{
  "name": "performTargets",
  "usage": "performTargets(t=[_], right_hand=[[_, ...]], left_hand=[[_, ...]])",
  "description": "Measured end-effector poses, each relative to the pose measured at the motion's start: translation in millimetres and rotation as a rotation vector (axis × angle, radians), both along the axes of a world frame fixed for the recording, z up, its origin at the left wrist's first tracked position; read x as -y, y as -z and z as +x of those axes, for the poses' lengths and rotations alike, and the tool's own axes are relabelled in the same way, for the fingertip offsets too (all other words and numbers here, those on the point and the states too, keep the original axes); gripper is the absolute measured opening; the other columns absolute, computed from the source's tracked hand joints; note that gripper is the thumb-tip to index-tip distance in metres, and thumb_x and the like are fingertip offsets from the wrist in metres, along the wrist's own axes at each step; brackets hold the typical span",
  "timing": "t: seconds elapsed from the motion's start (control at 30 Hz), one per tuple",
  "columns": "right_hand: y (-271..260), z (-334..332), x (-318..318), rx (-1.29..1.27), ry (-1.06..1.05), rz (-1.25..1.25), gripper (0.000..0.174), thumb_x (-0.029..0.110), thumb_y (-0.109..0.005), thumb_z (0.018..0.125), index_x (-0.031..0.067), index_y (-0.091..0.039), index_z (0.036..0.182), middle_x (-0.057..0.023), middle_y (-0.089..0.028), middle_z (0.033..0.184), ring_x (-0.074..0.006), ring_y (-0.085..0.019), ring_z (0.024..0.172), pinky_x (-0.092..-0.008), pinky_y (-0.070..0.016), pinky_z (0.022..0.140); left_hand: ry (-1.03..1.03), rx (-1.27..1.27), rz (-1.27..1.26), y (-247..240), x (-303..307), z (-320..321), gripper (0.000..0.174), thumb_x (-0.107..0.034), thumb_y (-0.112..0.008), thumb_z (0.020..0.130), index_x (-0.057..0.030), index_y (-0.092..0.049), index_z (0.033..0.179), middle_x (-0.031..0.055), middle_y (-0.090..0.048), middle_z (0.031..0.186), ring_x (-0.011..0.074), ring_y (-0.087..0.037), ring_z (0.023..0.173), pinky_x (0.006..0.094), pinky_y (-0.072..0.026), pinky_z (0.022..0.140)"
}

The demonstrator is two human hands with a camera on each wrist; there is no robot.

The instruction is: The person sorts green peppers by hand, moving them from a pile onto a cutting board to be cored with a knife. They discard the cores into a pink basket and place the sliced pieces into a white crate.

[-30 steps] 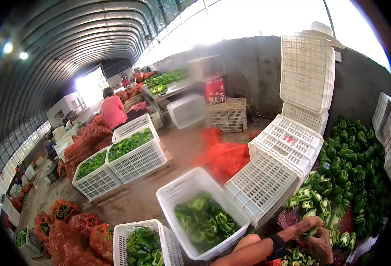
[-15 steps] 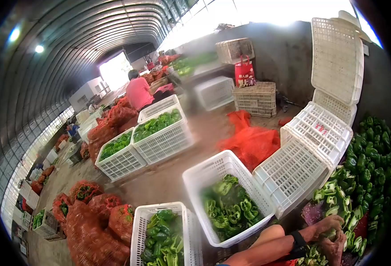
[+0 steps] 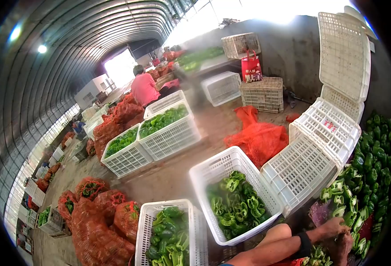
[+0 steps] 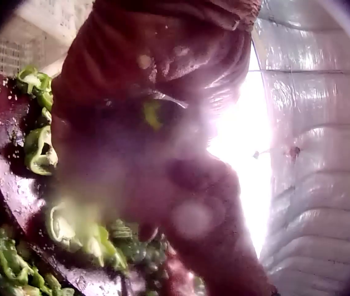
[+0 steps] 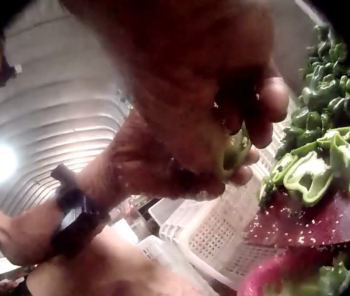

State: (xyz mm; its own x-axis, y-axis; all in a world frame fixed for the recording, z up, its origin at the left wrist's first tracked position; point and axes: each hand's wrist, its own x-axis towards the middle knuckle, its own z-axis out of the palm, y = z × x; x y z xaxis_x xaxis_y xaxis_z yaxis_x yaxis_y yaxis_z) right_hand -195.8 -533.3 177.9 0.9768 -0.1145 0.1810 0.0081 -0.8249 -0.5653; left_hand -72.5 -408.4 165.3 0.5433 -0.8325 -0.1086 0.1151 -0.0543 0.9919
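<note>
My left hand, with a dark band at its wrist, is curled around a green pepper. Close against it, my right hand has bent fingers on the same pepper; the fingers of both hands hide most of it. Cut open green peppers lie beside the hands on a dark red surface dotted with pale seeds. Behind them rises a big heap of whole green peppers. Below the hands are cut pepper bits.
A white crate of cut peppers stands left of my knee, another crate beyond it. Upturned crates line the near wall side. Red mesh sacks stand left; an orange net lies on the floor. A person sits farther back.
The head view has swung, so crates and hands sit farther right in the picture. Both hands stay together at the pepper, with small shifts of the fingers.
</note>
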Motion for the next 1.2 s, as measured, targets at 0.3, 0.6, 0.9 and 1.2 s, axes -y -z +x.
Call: performTargets(t=[0.3,0.6,0.9,1.2], right_hand=[[4.5,-12.3,16.9,0.318,-0.176,0.165,0.048,0.045,-0.077,0.085,0.0056,-0.070,0.112,-0.0101,-0.071,0.092,-0.0296,-0.067,0.078,-0.0420,-0.0561,0.070],[-36.3,-20.3,6.6,-0.305,0.130,1.340,0.026,0.027,-0.069,0.088,0.0050,-0.064,0.101,-0.0091,-0.066,0.082,-0.0238,-0.062,0.064,-0.0316,-0.0518,0.056],[-66.0,-23.7,-13.5,-0.363,0.153,1.278,0.025,0.019,-0.062,0.090,0.0010,-0.063,0.107,-0.0075,-0.066,0.083,-0.0156,-0.064,0.066,-0.0300,-0.0539,0.058],[-35.5,-22.3,-14.5,-0.281,0.131,0.653,0.017,0.008,-0.061,0.096,-0.0014,-0.066,0.109,-0.0122,-0.070,0.099,-0.0184,-0.071,0.086,-0.0279,-0.0624,0.068]], left_hand=[[-0.191,0.239,-0.177,3.5,-1.3,-26.4,0.057,-0.025,-0.066,0.094,0.0115,-0.047,0.133,0.0301,-0.059,0.125,0.0354,-0.060,0.117,0.0404,-0.0468,0.097],[-0.337,0.530,-0.273,20.1,11.1,-40.3,0.057,-0.029,-0.069,0.086,0.0048,-0.054,0.129,0.0298,-0.058,0.122,0.0483,-0.057,0.114,0.0467,-0.0471,0.097],[0.060,0.565,-0.052,-3.5,-15.7,-11.2,0.073,-0.046,-0.076,0.081,-0.0089,-0.056,0.141,0.0223,-0.053,0.143,0.0379,-0.055,0.129,0.0416,-0.0470,0.108],[-0.060,0.335,-0.012,-19.4,-4.8,-30.1,0.059,-0.039,-0.073,0.087,0.0021,-0.062,0.128,0.0232,-0.072,0.107,0.0295,-0.071,0.096,0.0376,-0.0554,0.086]])
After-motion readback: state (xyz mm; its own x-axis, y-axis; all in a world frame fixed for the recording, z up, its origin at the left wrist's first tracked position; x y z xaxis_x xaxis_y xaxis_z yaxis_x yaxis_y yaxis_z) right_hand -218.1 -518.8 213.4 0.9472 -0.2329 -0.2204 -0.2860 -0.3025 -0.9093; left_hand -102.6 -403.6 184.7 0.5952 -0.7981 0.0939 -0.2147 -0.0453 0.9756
